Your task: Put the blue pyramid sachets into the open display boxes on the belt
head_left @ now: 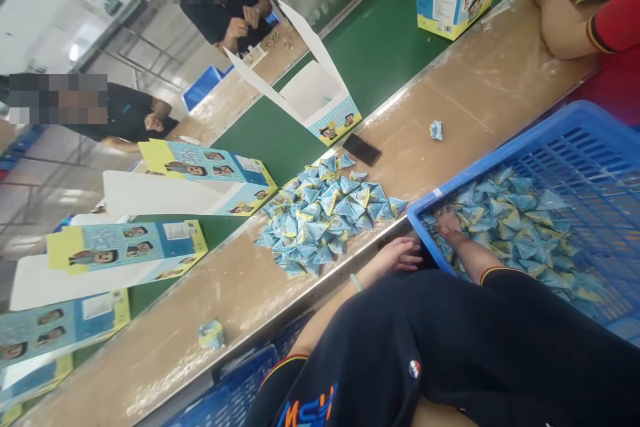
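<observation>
Pkts [515, 230] in blue crate [520, 148], R hand [449, 223] amid; L hand [400, 255] nr.

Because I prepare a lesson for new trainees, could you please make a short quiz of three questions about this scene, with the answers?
1. Which of the camera wearer's own hands is inside the blue crate of packets?
2. True or false: the phone lies inside an open box.
3. Where does the packet pile outside that crate lie?
A) On the floor
B) On the brown tabletop
C) On the wearer's lap

Key:
1. The right hand.
2. False; it lies on the tabletop, near the pile.
3. B.
</observation>
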The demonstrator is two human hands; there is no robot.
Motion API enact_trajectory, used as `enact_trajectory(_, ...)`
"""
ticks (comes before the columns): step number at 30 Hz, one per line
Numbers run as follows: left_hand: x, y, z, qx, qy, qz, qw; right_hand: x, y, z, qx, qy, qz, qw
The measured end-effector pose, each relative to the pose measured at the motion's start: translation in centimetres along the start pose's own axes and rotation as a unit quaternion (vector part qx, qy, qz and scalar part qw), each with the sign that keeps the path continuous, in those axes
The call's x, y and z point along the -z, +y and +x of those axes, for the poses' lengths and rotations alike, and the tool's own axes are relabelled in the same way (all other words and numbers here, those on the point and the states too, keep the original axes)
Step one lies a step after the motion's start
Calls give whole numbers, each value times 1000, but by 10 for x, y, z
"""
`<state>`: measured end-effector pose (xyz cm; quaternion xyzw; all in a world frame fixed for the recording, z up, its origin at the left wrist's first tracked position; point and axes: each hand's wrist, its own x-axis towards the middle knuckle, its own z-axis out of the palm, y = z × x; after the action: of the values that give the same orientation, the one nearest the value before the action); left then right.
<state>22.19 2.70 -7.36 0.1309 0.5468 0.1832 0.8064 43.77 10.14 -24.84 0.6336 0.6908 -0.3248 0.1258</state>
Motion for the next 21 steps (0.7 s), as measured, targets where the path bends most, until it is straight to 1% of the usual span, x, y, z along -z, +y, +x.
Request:
enact_trajectory(2,3,1,-1,-3,18,-18,1000,4,6,-5,1,7,22,1000)
enact_trajectory(4,7,3,-4,-8,30,-33,999,13,17,-12,-7,27,46,999)
enact_trajectory(7,15,6,-12,-47,48,-57,996,40,39,-37,-41,88,96,991)
enact_trajectory(8,17,8,-15,-69,52,-65,994,52,47,-50,-47,123,141,981)
enact_trajectory(9,19,10,-19,-94,50,-72,992,66,52,-66,-45,165,212,962)
enact_trajectory(10,19,13,-22,-119,42,-77,989,81,54,-84,-32,208,299,931)
enact_trajectory(11,18,17,-24,-144,26,-82,986,97,52,-102,-7,242,388,889)
enact_trajectory(12,15,22,-26,-164,3,-87,983,113,45,-119,27,265,464,845)
enact_trajectory(13,11,28,-28,-182,-28,-96,978,129,34,-135,61,276,516,809)
enact_trajectory(14,5,35,-30,-197,-63,-112,972,145,19,-147,92,277,532,795)
enact_trajectory(15,-2,43,-31,-209,-102,-135,963,159,1,-156,118,278,528,794)
enact_trajectory(16,-9,52,-34,-220,-139,-163,952,171,-19,-161,141,280,511,800)
enact_trajectory(18,-18,70,-39,-250,-192,-213,925,189,-62,-162,188,275,469,818)
enact_trajectory(19,-19,78,-42,-267,-203,-227,914,193,-83,-159,217,265,446,827)
enact_trajectory(21,-12,90,-49,-302,-198,-235,902,192,-121,-149,281,244,399,838)
